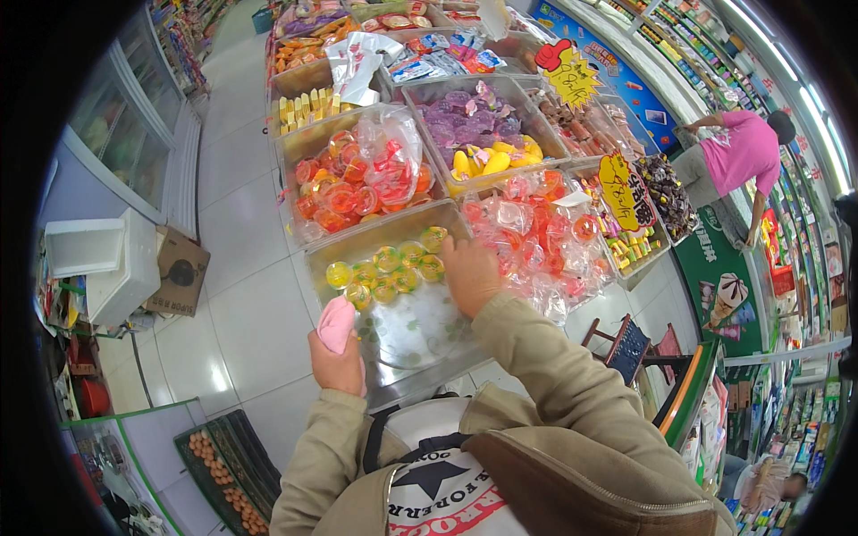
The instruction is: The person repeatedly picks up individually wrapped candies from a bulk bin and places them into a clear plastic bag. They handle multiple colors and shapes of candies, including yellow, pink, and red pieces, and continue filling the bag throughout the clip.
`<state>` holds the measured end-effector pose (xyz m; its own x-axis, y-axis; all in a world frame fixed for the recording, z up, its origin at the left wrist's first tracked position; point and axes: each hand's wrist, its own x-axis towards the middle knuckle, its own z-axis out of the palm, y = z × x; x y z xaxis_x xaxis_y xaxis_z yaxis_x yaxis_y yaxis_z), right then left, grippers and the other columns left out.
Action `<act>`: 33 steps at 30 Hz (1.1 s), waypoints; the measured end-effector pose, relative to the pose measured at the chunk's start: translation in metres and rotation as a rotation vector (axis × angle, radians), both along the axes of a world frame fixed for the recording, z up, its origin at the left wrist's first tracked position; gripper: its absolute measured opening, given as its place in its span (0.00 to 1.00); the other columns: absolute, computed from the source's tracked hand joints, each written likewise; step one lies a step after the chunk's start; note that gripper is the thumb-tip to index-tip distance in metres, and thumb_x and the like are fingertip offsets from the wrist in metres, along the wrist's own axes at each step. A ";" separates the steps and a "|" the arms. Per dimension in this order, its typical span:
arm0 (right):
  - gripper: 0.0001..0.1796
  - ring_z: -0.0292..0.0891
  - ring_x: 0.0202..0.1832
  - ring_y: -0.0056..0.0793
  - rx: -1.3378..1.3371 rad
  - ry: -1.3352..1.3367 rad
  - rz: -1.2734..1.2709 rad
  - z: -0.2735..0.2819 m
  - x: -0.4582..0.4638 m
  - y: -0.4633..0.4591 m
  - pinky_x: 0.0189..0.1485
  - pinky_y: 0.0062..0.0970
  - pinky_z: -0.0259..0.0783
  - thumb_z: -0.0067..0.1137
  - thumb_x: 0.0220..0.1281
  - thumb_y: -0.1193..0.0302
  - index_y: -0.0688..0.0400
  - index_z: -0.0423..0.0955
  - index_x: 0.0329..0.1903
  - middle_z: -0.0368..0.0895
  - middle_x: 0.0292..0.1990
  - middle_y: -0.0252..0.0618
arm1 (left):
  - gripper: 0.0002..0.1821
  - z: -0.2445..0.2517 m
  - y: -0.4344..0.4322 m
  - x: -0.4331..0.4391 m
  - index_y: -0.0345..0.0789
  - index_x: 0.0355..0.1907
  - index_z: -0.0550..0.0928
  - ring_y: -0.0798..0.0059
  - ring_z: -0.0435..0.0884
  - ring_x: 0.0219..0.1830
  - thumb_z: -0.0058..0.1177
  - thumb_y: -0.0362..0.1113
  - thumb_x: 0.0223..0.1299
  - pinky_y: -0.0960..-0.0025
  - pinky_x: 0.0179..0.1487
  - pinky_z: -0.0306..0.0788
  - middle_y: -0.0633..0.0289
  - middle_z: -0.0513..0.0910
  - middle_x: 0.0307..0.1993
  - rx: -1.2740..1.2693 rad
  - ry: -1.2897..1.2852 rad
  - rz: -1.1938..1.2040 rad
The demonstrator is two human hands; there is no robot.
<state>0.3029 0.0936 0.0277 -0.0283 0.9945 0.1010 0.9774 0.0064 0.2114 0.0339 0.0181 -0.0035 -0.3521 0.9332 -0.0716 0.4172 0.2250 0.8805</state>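
A folded pink cloth (337, 325) is gripped in my left hand (335, 362), at the left wall of a metal bin (409, 342). Yellow-green jelly cups (385, 289) stand grouped in the back half of this bin, and its near half shows a bare, shiny floor with a faint leaf pattern. My right hand (470, 273) is at the bin's right side, its fingertips close beside the rightmost jelly cups (432, 266). The back of the hand hides whatever is under its fingers.
Behind the bin sit bins of orange jelly cups (342, 194) and purple jellies (462, 120). Clear-wrapped red sweets (529, 228) fill the right one. A person in a pink shirt (741, 151) bends over a freezer. Foam boxes (110, 268) and egg trays (228, 476) stand left.
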 end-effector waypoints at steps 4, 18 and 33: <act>0.08 0.80 0.42 0.22 -0.248 0.934 -0.191 0.060 0.009 0.015 0.32 0.28 0.72 0.65 0.70 0.65 0.53 0.79 0.47 0.84 0.39 0.30 | 0.26 0.005 0.000 0.000 0.33 0.57 0.77 0.47 0.85 0.56 0.70 0.39 0.60 0.54 0.60 0.76 0.46 0.85 0.52 -0.038 0.009 0.003; 0.17 0.82 0.49 0.27 -0.425 2.362 -0.302 0.037 -0.102 0.147 0.45 0.26 0.77 0.62 0.77 0.72 0.60 0.74 0.63 0.82 0.53 0.36 | 0.26 0.008 0.000 0.002 0.34 0.58 0.77 0.46 0.85 0.55 0.70 0.37 0.60 0.53 0.60 0.77 0.45 0.85 0.52 -0.017 -0.029 -0.029; 0.20 0.83 0.45 0.21 -0.106 1.712 0.111 0.070 -0.037 0.028 0.49 0.24 0.80 0.63 0.70 0.77 0.61 0.78 0.63 0.87 0.51 0.37 | 0.25 0.020 0.002 0.007 0.31 0.58 0.77 0.53 0.84 0.57 0.68 0.33 0.60 0.57 0.64 0.75 0.47 0.85 0.53 -0.026 -0.047 -0.028</act>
